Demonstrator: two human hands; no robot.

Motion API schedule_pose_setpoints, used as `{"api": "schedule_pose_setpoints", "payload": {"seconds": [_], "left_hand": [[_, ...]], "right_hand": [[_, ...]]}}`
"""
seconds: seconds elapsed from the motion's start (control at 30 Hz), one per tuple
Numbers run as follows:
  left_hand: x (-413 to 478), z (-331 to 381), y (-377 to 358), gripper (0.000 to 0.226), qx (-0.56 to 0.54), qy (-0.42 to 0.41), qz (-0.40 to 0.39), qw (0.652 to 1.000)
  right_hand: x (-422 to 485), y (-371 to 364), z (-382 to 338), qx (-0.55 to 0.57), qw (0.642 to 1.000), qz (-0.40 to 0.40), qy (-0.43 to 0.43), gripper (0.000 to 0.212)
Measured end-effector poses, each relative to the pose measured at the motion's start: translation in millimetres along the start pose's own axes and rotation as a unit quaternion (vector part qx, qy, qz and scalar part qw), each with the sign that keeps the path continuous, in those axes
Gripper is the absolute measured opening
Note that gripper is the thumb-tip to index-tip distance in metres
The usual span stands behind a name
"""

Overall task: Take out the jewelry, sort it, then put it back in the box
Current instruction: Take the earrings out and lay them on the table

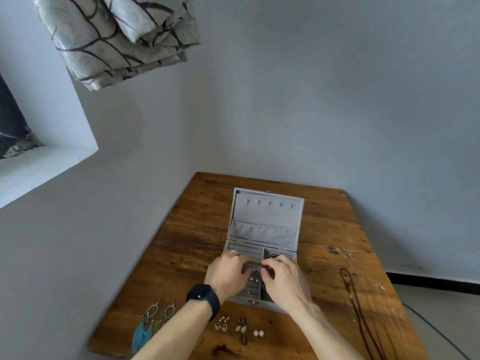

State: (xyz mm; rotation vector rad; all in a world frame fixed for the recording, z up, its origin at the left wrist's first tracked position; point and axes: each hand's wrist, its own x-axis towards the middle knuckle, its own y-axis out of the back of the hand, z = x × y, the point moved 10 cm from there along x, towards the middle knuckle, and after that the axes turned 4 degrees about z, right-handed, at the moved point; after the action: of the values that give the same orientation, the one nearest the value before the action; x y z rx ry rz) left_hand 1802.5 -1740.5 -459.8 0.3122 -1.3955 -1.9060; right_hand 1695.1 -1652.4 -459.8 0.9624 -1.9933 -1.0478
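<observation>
Hands: left hand [228, 275] and right hand [284, 280] both pinch one small silver piece [257, 268], probably steadying it.
Box: grey jewelry box [265, 216], open, directly under them.
Sorted: earrings [222, 326] paired near; necklaces [349, 289] right.

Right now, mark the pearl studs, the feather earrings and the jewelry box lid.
pearl studs [256, 333], head view, on the left pearl.
feather earrings [142, 335], head view, on the teal feather.
jewelry box lid [265, 214], head view, on its grey inner lining.
</observation>
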Motion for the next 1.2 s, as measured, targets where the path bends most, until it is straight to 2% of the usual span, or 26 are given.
{"api": "schedule_pose_setpoints", "payload": {"seconds": [0.23,0.5,0.67,0.77,0.87,1.07,1.2], "left_hand": [[11.9,-3.7,-12.7,0.028,0.006,-0.013,-0.008,1.0],[7.9,-15.3,-12.9,0.017,-0.08,0.011,0.002,0.997],[2.5,-30.8,-5.2,0.009,-0.184,0.089,-0.013,0.979],[-5.4,-33.8,6.1,0.009,-0.249,0.119,0.003,0.961],[-23.4,-26.3,15.6,0.01,-0.287,0.122,0.011,0.95],[-72.3,10.2,15.5,0.011,-0.302,0.083,-0.014,0.949],[-94.4,33.2,3.5,0.013,-0.185,0.015,-0.027,0.982]], "right_hand": [[12.5,-15.7,-3.0,-0.044,0.998,-0.027,0.028,0.037],[14.1,-20.2,0.0,0.001,1.0,-0.016,0.004,0.024],[4.8,-5.4,18.1,0.183,0.979,0.009,-0.091,0.007],[-14.1,6.0,22.9,0.295,0.947,0.002,-0.125,0.01],[-43.4,18.0,31.0,0.352,0.924,0.018,-0.146,0.013],[-115.7,21.4,50.3,0.341,0.924,0.042,-0.171,0.009],[-144.2,13.4,57.3,0.251,0.955,0.045,-0.155,0.011]]}}
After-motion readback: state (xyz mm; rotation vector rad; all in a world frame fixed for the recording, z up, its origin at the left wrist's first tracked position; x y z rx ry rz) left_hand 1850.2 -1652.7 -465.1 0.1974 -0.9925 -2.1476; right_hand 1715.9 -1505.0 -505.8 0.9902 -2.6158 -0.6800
